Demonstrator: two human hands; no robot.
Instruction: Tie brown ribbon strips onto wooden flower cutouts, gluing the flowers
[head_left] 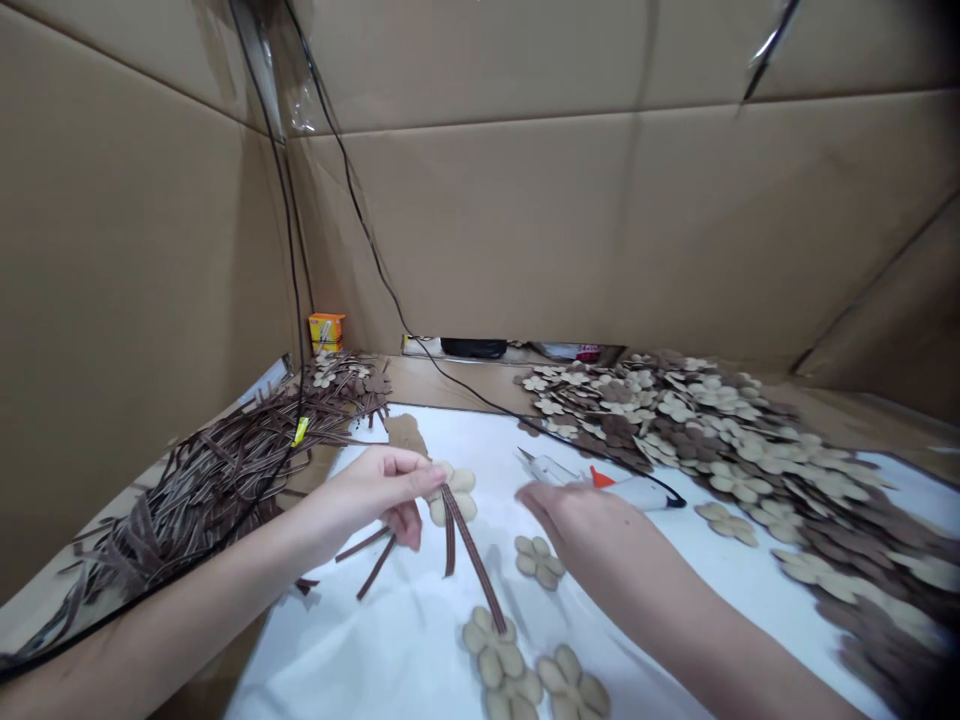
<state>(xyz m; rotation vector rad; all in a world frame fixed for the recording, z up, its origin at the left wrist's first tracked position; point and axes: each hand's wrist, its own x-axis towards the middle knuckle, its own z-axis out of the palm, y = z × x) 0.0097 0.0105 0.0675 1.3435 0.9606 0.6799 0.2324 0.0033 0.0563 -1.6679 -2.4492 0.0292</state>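
My left hand (382,492) pinches a beige felt flower (454,493) with brown ribbon strips (471,555) hanging from it, just above the white sheet (405,640). My right hand (574,510) lies low over the sheet, fingers together, right beside a white glue gun (626,488) with an orange trigger; the hand touches or nearly touches its handle. A single beige flower (538,561) lies just below that hand. More beige flowers (525,672) lie at the near edge.
A heap of brown ribbon strips (217,475) covers the left side. A large pile of beige and brown felt flowers (750,450) fills the right. Cardboard walls (570,220) enclose the bench. A black cable (352,210) hangs down to the glue gun. A small orange box (326,331) stands at the back.
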